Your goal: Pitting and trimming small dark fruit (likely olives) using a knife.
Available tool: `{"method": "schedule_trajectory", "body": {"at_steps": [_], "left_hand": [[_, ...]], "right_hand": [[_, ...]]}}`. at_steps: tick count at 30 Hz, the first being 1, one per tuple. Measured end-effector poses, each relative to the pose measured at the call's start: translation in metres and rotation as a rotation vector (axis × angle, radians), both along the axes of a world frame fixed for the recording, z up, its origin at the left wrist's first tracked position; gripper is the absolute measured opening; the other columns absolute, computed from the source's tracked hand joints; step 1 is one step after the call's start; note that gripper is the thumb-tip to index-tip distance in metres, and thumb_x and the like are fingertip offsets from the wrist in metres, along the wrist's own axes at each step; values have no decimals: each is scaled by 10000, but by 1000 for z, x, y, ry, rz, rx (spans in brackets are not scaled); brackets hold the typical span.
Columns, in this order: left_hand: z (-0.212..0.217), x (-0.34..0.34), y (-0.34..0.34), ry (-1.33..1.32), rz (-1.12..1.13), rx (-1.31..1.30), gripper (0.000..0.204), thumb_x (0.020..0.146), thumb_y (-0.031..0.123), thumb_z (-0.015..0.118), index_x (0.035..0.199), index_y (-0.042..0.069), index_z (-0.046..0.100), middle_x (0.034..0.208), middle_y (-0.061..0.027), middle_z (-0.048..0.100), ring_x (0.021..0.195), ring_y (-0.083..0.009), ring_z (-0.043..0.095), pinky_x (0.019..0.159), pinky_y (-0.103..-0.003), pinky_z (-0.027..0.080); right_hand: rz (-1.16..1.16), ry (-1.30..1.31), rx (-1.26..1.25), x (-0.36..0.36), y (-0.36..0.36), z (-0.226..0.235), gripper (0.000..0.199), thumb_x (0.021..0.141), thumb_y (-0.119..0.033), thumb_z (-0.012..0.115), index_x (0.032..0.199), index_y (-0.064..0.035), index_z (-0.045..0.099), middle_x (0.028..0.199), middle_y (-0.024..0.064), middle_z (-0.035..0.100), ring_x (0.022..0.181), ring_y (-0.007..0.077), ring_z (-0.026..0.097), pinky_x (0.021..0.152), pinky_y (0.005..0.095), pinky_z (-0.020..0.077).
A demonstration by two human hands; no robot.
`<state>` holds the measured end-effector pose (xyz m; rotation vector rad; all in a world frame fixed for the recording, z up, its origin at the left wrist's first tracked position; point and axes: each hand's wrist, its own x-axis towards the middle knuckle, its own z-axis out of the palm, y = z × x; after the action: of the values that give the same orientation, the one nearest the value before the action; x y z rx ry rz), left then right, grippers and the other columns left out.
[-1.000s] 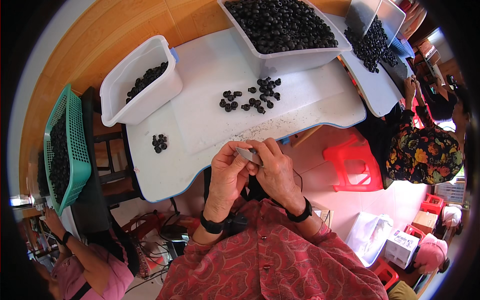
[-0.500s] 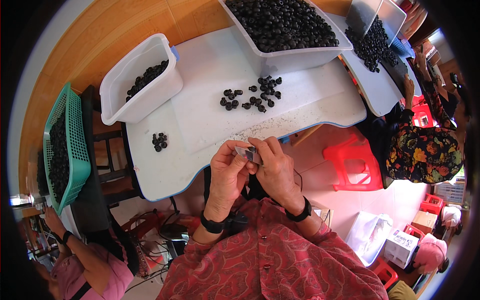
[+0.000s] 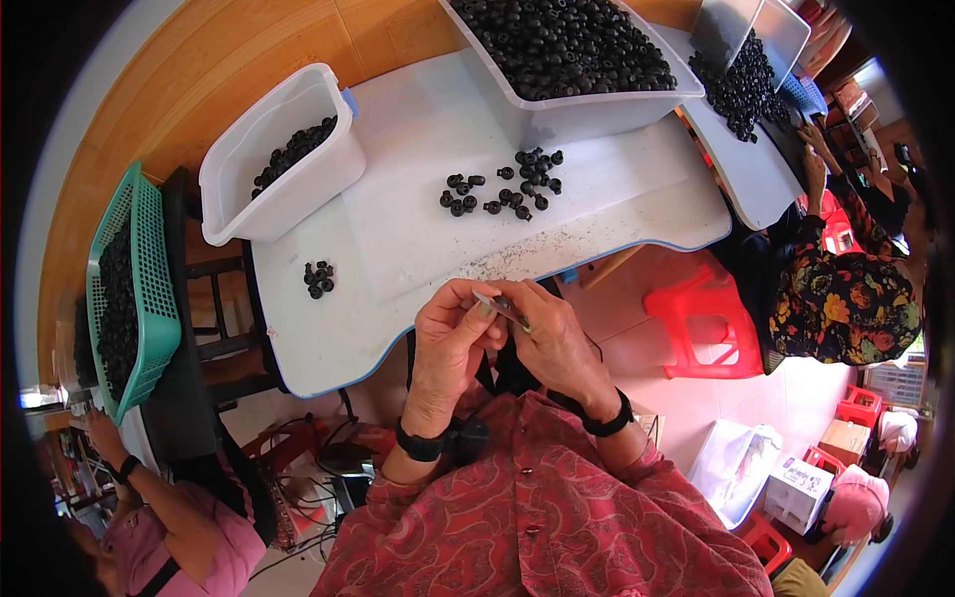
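Both hands meet near the table's front edge, at about 6 o'clock from the loose black parts. The left hand (image 3: pixel 450 343) and the right hand (image 3: pixel 553 343) pinch together one small grey metal piece (image 3: pixel 500 307), fingertips closed on it from both sides. The white table (image 3: pixel 418 249) carries a scattered group of black parts (image 3: pixel 502 187) at 12 o'clock from the hands, and a small cluster (image 3: pixel 318 279) at 10 o'clock. A white tub (image 3: pixel 284 159) stands further at 10 o'clock, a big tray (image 3: pixel 572 60) at 12 o'clock.
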<state>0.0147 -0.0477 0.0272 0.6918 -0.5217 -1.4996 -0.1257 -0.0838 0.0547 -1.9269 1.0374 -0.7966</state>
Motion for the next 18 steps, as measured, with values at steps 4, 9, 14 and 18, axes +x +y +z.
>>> {"method": "schedule_trajectory", "body": {"at_steps": [4,9,14,18], "left_hand": [[0,2,0,5,-21,-33,96,913,79,595,983,13,596,721,-38,586,610,-110,542,557,-240,459],[7,3,2,65,-47,-16,109,913,83,597,989,6,592,780,-51,604,612,-101,530,547,-239,438],[5,2,0,128,-20,-6,121,921,99,590,997,5,588,788,-52,603,621,-98,524,537,-243,408],[4,0,2,161,1,35,125,928,111,582,1000,8,588,773,-47,588,620,-100,518,545,-240,400]], "right_hand": [[46,-126,64,-1,-2,-5,319,815,35,506,1125,-5,568,919,169,632,721,303,643,590,357,508],[84,-218,467,-6,-4,1,228,901,-15,489,1116,22,556,813,126,622,633,155,607,536,282,485],[-4,-142,255,-5,-3,-2,194,878,-18,509,1065,10,553,834,165,628,648,235,629,536,336,490],[-52,78,-147,-3,-1,-11,217,807,-7,563,1023,-24,557,892,153,577,680,359,626,551,428,502]]}}
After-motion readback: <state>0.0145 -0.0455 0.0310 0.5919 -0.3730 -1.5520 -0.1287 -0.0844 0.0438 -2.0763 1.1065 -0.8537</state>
